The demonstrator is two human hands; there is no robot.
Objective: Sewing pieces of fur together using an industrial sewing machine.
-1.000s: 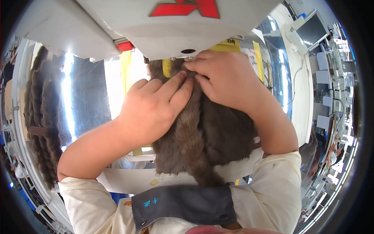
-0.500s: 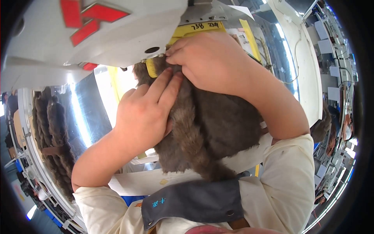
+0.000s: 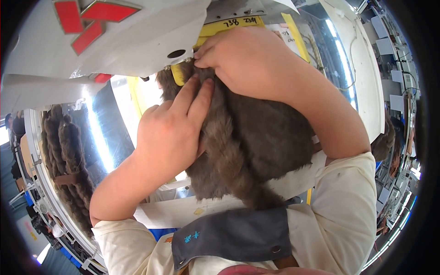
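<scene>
A brown fur piece (image 3: 275, 137) lies under the head of a white sewing machine (image 3: 137, 41) and hangs over the table's near edge. A fluffy ridge of longer hair runs down its middle. My left hand (image 3: 169, 130) rests on the fur left of this ridge, index and middle fingers stretched forward, the others bent; its thumb is mostly hidden. At the machine, my right hand (image 3: 243, 59) pinches the far edge of the fur with thumb and fingers. Beside the fingertips a yellow part (image 3: 177, 75) shows against the fur. The stitching point is hidden.
Yellow tape (image 3: 231, 25) with handwriting crosses the table behind my right hand. Several rolled brown fur strips (image 3: 68, 151) lie at the left. A bright lit panel (image 3: 123, 98) shows beside the machine. A thin cable (image 3: 353, 68) runs along the right edge.
The view has shifted slightly, so the machine sits a little further up and left. Both hands keep nearly the same hold and place on the fur.
</scene>
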